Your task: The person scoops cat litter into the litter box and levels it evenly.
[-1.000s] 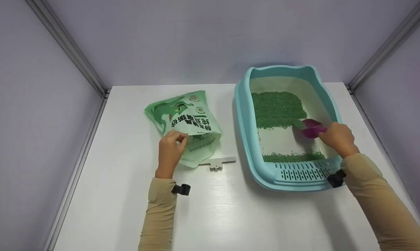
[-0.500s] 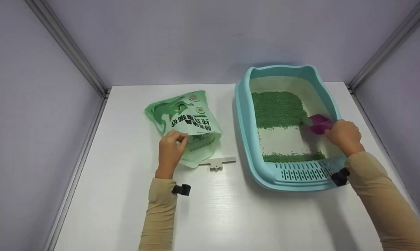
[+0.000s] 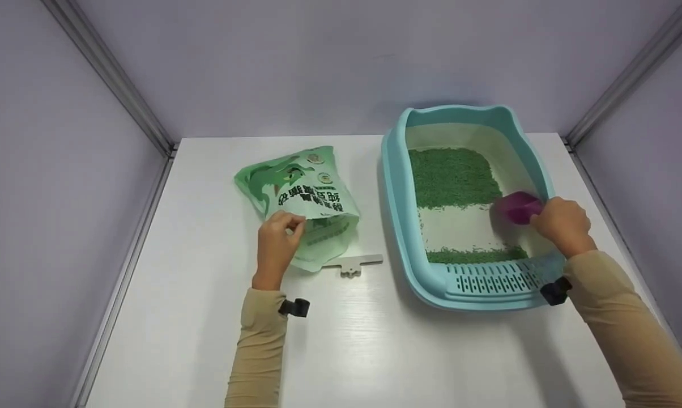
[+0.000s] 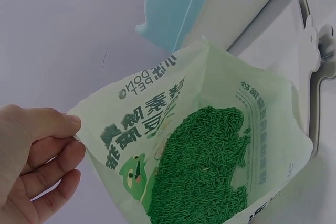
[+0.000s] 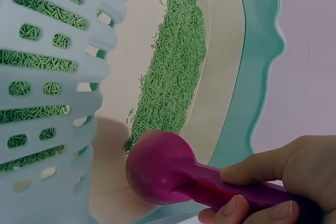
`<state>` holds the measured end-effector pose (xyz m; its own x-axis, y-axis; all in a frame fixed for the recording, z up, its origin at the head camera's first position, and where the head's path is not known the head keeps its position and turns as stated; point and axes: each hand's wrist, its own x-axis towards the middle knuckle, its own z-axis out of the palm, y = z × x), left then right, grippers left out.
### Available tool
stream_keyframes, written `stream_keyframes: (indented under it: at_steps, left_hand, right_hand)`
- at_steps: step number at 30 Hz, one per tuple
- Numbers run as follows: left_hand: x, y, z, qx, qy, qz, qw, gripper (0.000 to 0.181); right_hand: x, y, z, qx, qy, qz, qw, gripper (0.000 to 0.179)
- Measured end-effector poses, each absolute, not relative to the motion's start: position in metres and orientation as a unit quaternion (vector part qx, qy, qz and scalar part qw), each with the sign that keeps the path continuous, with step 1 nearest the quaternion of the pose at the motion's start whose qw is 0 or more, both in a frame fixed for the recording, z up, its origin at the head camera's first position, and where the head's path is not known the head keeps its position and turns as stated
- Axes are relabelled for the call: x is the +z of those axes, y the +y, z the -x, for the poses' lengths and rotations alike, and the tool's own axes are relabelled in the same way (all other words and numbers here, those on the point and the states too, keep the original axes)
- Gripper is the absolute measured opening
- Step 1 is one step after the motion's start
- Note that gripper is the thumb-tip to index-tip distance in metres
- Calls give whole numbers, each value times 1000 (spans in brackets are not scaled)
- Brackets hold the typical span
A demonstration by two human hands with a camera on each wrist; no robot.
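With thumb and fingers my left hand (image 3: 278, 241) pinches the upper edge of the mouth of a light green cat litter bag (image 3: 312, 192). The left wrist view looks into the gaping bag, where green litter pellets (image 4: 202, 166) lie. My right hand (image 3: 563, 225) grips the handle of a magenta scoop (image 3: 519, 207) over the right side of a blue litter box (image 3: 396, 187). In the right wrist view the scoop's rounded underside (image 5: 157, 166) faces the camera, hiding its inside. Green pellets (image 3: 453, 177) cover the far part of the box floor.
A grey clip (image 3: 352, 264) lies on the white table (image 3: 346, 345) in front of the bag. A strip of pellets (image 3: 477, 256) runs along the box's near end, by its slotted ledge (image 3: 491, 284). Walls (image 3: 341, 68) enclose the table's back and sides.
The scoop has moved right toward the box's side wall and turned over; the green pellets seen at its lip are no longer visible. My left hand and the bag have stayed still.
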<state>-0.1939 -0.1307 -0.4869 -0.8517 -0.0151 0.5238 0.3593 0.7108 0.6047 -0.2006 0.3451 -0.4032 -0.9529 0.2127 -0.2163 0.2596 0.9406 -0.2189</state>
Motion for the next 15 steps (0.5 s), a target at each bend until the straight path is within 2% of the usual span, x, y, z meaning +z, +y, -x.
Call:
stream_keyframes:
  at_steps: [15]
  left_hand:
    - [-488,-132,194,-365,-893,94,248,6]
  right_hand:
    - [-411,342,189,-149,980,-101,85,29]
